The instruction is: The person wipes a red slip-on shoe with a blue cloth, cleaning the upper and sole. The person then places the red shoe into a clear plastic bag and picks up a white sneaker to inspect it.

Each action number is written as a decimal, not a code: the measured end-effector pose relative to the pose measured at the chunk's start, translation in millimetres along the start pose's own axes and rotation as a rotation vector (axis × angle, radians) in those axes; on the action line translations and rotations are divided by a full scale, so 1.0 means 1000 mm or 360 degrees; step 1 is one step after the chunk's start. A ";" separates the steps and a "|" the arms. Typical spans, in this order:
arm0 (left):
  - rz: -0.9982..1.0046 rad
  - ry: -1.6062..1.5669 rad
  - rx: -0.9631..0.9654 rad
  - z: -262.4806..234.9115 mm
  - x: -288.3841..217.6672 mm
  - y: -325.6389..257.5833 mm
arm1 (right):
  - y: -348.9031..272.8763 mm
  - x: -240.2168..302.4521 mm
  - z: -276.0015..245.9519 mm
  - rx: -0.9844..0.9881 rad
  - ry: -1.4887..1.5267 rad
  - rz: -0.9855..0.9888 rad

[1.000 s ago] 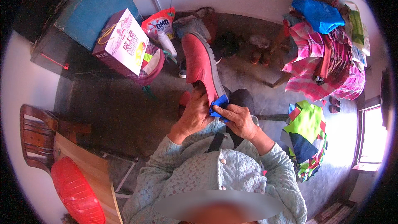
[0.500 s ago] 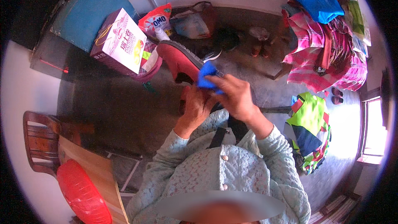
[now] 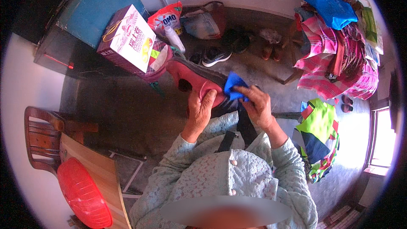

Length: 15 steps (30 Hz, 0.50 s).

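Note:
My left hand is closed round a dark red shoe, its thumb pressed on the red upper. The shoe lies tilted on its side in front of me, with its opening to the left and its dark sole edge along the far side. My right hand pinches a small blue cloth, which touches the shoe's right end near the sole. The fingers of the left hand behind the shoe are hidden.
A carton, a red detergent bag and a white bottle stand ahead on the left. Black sneakers lie beyond the shoe. Clothes are piled far right, with a bright green heap nearer. A red basin sits at near left.
The shoe has turned, showing more of its upper side. My right hand and the blue cloth have moved right and slightly nearer, and my left thumb now shows on the upper.

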<state>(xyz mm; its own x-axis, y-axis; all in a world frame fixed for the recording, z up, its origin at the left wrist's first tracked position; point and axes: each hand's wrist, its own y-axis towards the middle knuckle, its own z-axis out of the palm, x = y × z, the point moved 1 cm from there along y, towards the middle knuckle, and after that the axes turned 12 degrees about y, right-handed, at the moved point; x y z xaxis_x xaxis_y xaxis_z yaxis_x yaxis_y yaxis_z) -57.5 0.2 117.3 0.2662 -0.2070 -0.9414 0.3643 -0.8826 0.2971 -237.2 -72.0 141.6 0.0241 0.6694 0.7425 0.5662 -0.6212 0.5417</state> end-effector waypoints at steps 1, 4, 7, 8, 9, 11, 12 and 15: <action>-0.0004 -0.0035 -0.0033 0.001 0.000 0.001 | 0.010 0.007 0.000 -0.0072 -0.0014 -0.0027; -0.0041 -0.0176 -0.0116 0.012 -0.008 0.006 | 0.032 0.024 0.011 -0.0118 -0.0170 -0.0125; -0.0334 -0.0232 -0.0260 0.009 -0.006 0.008 | 0.044 0.044 0.033 -0.0089 -0.0404 -0.0331; -0.0273 -0.0077 -0.0262 0.005 0.004 0.008 | 0.043 0.037 0.037 -0.0064 -0.0437 -0.0392; -0.0215 0.0083 -0.0291 -0.003 0.015 0.007 | 0.040 0.032 0.043 0.0018 -0.0466 -0.0423; -0.0512 -0.0923 -0.0397 -0.009 0.027 0.006 | 0.024 0.026 0.047 0.0185 -0.0525 -0.0480; -0.0440 -0.0922 -0.0460 -0.010 0.024 0.007 | 0.014 0.022 0.047 0.0179 -0.0502 -0.0458; -0.0224 -0.0914 -0.0660 -0.009 -0.003 0.016 | -0.016 -0.018 0.033 0.0328 -0.0325 0.0135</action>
<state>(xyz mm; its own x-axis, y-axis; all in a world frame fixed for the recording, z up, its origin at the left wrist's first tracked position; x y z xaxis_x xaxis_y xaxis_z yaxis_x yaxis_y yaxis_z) -44.4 -9.0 126.6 -0.2778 -0.3927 -0.8767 0.6998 -0.7080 0.0954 -220.0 -60.5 106.6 0.2316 0.6998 0.6757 0.7100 -0.5965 0.3743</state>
